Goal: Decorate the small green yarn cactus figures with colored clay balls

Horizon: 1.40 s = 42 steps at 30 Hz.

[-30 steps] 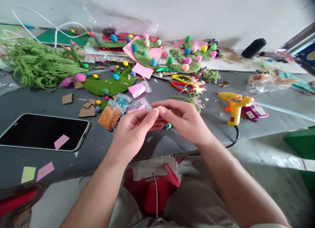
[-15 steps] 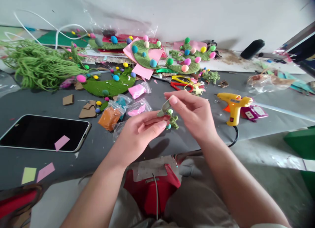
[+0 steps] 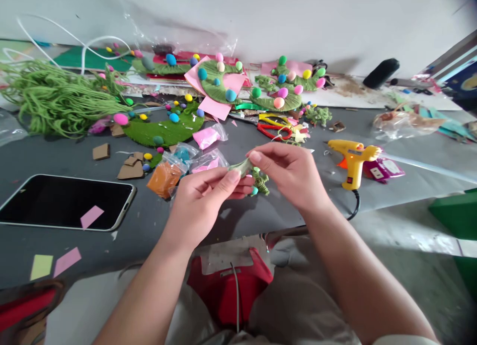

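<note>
A strip of soft grey-green modelling clay (image 3: 242, 167) is stretched between my two hands, above the table's front part. My left hand (image 3: 208, 191) pinches its left end between thumb and index finger. At the other end, the thumb and fingertips of my right hand (image 3: 288, 171) are closed on it. Just behind and below the fingers lies a small green yarn-wrapped piece (image 3: 262, 182) with pale green and teal balls on it, partly hidden by my left fingers. Small bags of orange clay (image 3: 164, 178) and pink clay (image 3: 206, 136) lie to the left and behind.
A yellow glue gun (image 3: 350, 159) stands at the right with its cord running off the edge. Red-handled scissors (image 3: 275, 131) lie behind my hands. At the left are a phone (image 3: 67, 201) and green yarn (image 3: 55, 99). Yarn-covered shapes with coloured balls (image 3: 219, 82) line the back.
The clay has gone from a folded, upright piece to a flatter strip pulled out sideways. My left hand has shifted slightly left and down, its thumb now over the clay.
</note>
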{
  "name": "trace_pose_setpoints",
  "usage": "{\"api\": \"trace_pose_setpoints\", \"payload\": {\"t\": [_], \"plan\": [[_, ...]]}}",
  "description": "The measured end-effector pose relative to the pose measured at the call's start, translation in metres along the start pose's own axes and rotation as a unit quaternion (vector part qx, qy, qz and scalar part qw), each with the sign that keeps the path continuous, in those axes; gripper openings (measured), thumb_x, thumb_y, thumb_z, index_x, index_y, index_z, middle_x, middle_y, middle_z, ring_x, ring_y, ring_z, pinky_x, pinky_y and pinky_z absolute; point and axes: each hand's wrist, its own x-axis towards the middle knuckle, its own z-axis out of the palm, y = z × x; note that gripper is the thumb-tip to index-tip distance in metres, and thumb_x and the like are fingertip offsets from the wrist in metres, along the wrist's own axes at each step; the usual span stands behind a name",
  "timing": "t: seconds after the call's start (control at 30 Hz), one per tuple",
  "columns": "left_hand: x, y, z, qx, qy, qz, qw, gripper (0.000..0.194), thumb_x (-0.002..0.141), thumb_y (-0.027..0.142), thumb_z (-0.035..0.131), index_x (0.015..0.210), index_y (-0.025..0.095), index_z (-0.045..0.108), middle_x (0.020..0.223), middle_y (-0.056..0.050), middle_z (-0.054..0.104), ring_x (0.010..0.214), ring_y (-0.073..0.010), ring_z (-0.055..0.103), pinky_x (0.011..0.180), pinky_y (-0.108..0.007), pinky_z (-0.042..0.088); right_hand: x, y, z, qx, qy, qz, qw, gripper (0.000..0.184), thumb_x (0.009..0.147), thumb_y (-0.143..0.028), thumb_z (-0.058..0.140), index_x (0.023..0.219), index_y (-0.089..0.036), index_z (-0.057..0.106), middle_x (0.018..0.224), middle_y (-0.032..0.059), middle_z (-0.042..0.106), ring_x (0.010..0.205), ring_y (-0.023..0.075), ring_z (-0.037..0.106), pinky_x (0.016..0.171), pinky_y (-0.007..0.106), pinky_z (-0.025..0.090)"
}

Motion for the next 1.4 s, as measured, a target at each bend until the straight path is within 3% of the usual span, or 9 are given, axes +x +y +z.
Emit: {"api": "trace_pose_setpoints", "payload": {"t": [0.13, 0.27, 0.37, 0.6, 0.9, 1.03, 1.13, 1.3, 1.4], "plan": [[-0.002, 0.004, 0.0, 0.012, -0.047, -0.023, 0.999, 0.02, 0.093, 0.037, 0.075, 0.105, 0.023, 0.082, 0.111, -0.008, 0.08, 0.109, -0.0277, 0.075, 0.097, -0.04, 0.062, 0.002, 0.002, -0.004, 0.0, 0.065, -0.002, 0.998, 0.029, 0.089, -0.047, 0.077, 0.1, -0.021, 0.082, 0.095, 0.0041, 0.08, 0.083, 0.017, 0.071, 0.073, 0.029, 0.058], [0.0, 0.004, 0.003, 0.008, -0.093, -0.012, 0.996, 0.031, 0.095, 0.042, 0.071, 0.119, 0.025, 0.078, 0.122, -0.008, 0.076, 0.116, -0.0262, 0.07, 0.099, -0.037, 0.059, -0.004, -0.002, 0.006, 0.015, -0.053, -0.009, 0.998, 0.03, 0.091, -0.039, 0.076, 0.115, -0.022, 0.078, 0.111, 0.005, 0.079, 0.098, 0.0182, 0.072, 0.083, 0.03, 0.06], [0.003, 0.002, 0.004, 0.004, -0.063, 0.004, 0.998, 0.028, 0.094, 0.046, 0.071, 0.104, 0.022, 0.081, 0.11, -0.008, 0.079, 0.105, -0.024, 0.074, 0.091, -0.034, 0.062, -0.007, -0.004, 0.012, 0.003, -0.112, -0.027, 0.993, 0.028, 0.092, -0.031, 0.074, 0.118, -0.022, 0.076, 0.114, 0.0042, 0.078, 0.1, 0.0173, 0.072, 0.085, 0.029, 0.06], [0.003, -0.004, 0.001, 0.016, 0.008, 0.005, 1.0, 0.018, 0.089, 0.04, 0.079, 0.092, 0.022, 0.082, 0.085, -0.003, 0.08, 0.076, -0.0183, 0.076, 0.077, -0.03, 0.065, -0.005, -0.009, 0.001, -0.018, -0.112, -0.04, 0.993, 0.016, 0.093, -0.031, 0.074, 0.102, -0.019, 0.08, 0.095, 0.0029, 0.079, 0.084, 0.0147, 0.072, 0.076, 0.026, 0.058], [0.0, 0.001, 0.001, -0.019, -0.031, -0.059, 0.998, 0.032, 0.095, 0.05, 0.069, 0.098, 0.02, 0.08, 0.104, -0.01, 0.082, 0.095, -0.0262, 0.079, 0.086, -0.037, 0.065, 0.001, 0.001, -0.005, -0.007, 0.03, 0.0, 1.0, 0.035, 0.086, -0.051, 0.079, 0.103, -0.02, 0.08, 0.089, 0.0042, 0.078, 0.082, 0.0178, 0.073, 0.074, 0.03, 0.06], [0.001, 0.001, 0.004, -0.066, -0.054, -0.052, 0.995, 0.039, 0.097, 0.056, 0.064, 0.107, 0.022, 0.078, 0.113, -0.009, 0.079, 0.107, -0.026, 0.075, 0.092, -0.037, 0.063, -0.005, -0.002, 0.006, 0.008, -0.035, -0.015, 0.999, 0.03, 0.088, -0.045, 0.078, 0.106, -0.021, 0.08, 0.106, 0.0059, 0.078, 0.098, 0.0185, 0.072, 0.083, 0.03, 0.059], [0.003, -0.001, 0.004, -0.06, -0.04, -0.021, 0.997, 0.031, 0.096, 0.05, 0.067, 0.098, 0.021, 0.079, 0.111, -0.007, 0.079, 0.11, -0.0247, 0.074, 0.092, -0.035, 0.062, -0.008, -0.003, 0.011, 0.012, -0.098, -0.017, 0.995, 0.036, 0.087, -0.039, 0.08, 0.119, -0.022, 0.076, 0.116, 0.0057, 0.076, 0.102, 0.018, 0.071, 0.085, 0.029, 0.059], [0.003, -0.003, 0.0, -0.002, -0.004, -0.008, 1.0, 0.021, 0.09, 0.042, 0.076, 0.093, 0.021, 0.08, 0.094, -0.005, 0.08, 0.087, -0.022, 0.078, 0.083, -0.034, 0.065, -0.006, -0.007, 0.005, -0.023, -0.122, -0.04, 0.991, 0.019, 0.091, -0.033, 0.076, 0.105, -0.021, 0.08, 0.101, 0.0036, 0.079, 0.092, 0.0165, 0.071, 0.082, 0.028, 0.058], [0.002, 0.0, 0.0, 0.036, 0.013, -0.007, 0.999, 0.021, 0.09, 0.042, 0.077, 0.093, 0.022, 0.08, 0.088, -0.004, 0.08, 0.078, -0.0213, 0.077, 0.079, -0.033, 0.065, -0.002, -0.006, -0.002, -0.024, -0.121, -0.036, 0.992, 0.021, 0.09, -0.039, 0.077, 0.097, -0.019, 0.08, 0.092, 0.0035, 0.078, 0.084, 0.0163, 0.07, 0.077, 0.029, 0.057]]}}
